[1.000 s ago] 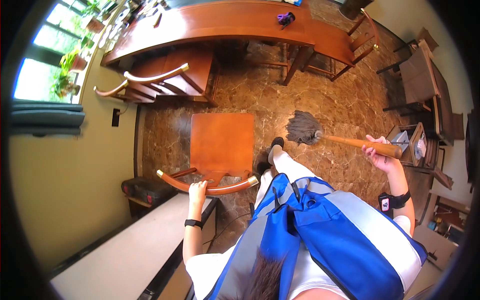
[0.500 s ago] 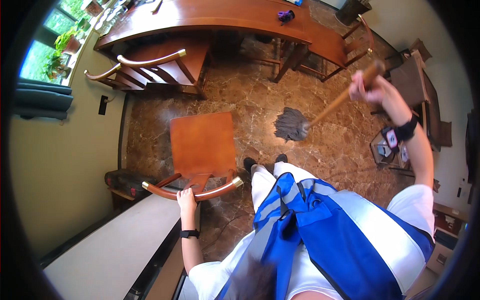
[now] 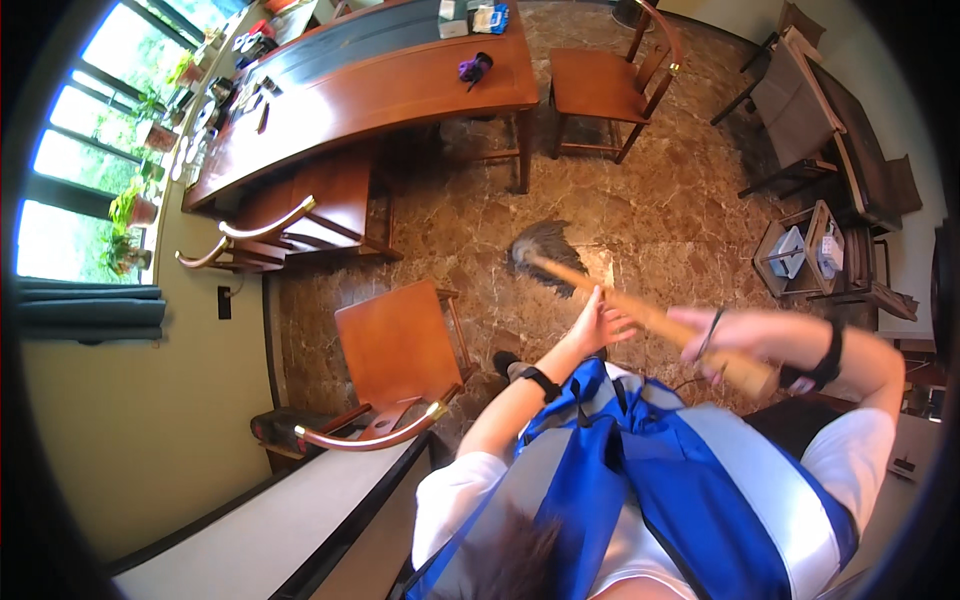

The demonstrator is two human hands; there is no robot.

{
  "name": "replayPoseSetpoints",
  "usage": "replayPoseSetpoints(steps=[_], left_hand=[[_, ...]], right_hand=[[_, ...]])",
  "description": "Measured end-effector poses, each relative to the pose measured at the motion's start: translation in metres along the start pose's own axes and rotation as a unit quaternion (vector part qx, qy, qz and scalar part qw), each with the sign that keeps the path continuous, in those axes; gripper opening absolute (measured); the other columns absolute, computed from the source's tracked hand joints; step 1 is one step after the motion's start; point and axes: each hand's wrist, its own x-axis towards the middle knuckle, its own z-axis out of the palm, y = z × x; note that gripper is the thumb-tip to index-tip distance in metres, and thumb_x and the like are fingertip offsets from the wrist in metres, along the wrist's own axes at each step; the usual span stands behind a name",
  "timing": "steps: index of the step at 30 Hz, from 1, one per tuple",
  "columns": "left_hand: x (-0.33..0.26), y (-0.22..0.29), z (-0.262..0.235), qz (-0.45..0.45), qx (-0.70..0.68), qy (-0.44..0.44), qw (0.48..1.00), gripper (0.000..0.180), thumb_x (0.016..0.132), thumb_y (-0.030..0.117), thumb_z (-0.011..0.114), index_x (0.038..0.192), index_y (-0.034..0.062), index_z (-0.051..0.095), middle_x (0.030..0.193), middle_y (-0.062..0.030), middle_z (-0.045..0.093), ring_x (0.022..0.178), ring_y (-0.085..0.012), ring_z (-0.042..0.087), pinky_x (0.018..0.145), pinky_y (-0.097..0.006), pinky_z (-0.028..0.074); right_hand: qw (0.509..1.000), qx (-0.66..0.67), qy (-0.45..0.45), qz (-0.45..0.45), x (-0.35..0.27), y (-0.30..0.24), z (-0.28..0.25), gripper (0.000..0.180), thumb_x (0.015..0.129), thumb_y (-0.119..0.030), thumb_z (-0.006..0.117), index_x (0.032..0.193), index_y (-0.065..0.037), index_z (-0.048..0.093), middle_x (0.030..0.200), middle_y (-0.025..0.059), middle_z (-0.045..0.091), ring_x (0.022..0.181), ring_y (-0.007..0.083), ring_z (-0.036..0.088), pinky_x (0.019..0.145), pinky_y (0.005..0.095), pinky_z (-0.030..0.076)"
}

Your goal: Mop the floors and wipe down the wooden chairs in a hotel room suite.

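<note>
Head view, mop head [image 3: 545, 250]: on marbled floor [image 3: 680, 240], 10 o'clock from right hand [image 3: 725, 335].
Wooden handle [image 3: 650, 315]: long axis 10-to-4 o'clock, butt end at 4.
Right grip: blurred; closed round handle near butt.
Left hand [image 3: 602, 322]: nearer mop head; fingers apart beside handle, contact unclear.
Mop look: grey strands, fanned; pale tan handle.

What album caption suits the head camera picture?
The right hand grips a wooden mop handle, the left hand open beside it, the grey mop head on the brown floor.
</note>
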Motion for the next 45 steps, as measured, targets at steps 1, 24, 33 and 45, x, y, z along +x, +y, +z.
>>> replayPoseSetpoints(steps=[1, 24, 33, 45], left_hand=[[0.035, -0.009, -0.007, 0.004, -0.110, 0.014, 0.994, 0.075, 0.075, 0.057, 0.034, 0.123, 0.0026, 0.014, 0.119, -0.0144, 0.036, 0.104, -0.0268, 0.042, 0.086, -0.043, 0.033], [0.200, 0.018, -0.117, 0.121, -0.066, 0.438, 0.888, 0.018, 0.072, 0.013, 0.051, 0.063, 0.0031, 0.040, 0.049, -0.0060, 0.040, 0.038, -0.0157, 0.040, 0.036, -0.030, 0.039], [0.194, 0.256, -0.220, 0.233, 0.090, 0.448, 0.859, 0.025, 0.071, 0.012, 0.057, 0.077, 0.0004, 0.036, 0.056, -0.0077, 0.044, 0.041, -0.0151, 0.044, 0.035, -0.027, 0.041], [0.214, 0.136, -0.198, 0.129, 0.245, 0.500, 0.820, 0.031, 0.068, 0.006, 0.047, 0.089, -0.0001, 0.025, 0.051, -0.0084, 0.045, 0.038, -0.0174, 0.047, 0.034, -0.029, 0.040]], right_hand=[[1.000, 0.013, 0.020, -0.007, 0.016, 0.029, -0.011, 0.073, 0.069, -0.006, 0.055, 0.126, -0.015, 0.010, 0.078, 0.0073, 0.046, 0.045, 0.0139, 0.046, 0.041, 0.0284, 0.044], [0.995, -0.074, 0.071, 0.021, 0.184, 0.112, -0.120, 0.026, 0.068, -0.011, 0.053, 0.084, 0.005, 0.040, 0.050, 0.0075, 0.049, 0.039, 0.0147, 0.049, 0.035, 0.0269, 0.041], [0.991, -0.083, 0.101, -0.031, 0.337, -0.069, -0.088, 0.030, 0.071, -0.015, 0.052, 0.090, 0.003, 0.036, 0.053, 0.0105, 0.051, 0.039, 0.0174, 0.051, 0.032, 0.0286, 0.042], [0.988, -0.081, 0.126, -0.023, 0.307, 0.039, -0.103, 0.034, 0.064, -0.015, 0.055, 0.088, 0.003, 0.039, 0.059, 0.0182, 0.053, 0.049, 0.0248, 0.055, 0.044, 0.0335, 0.043]])
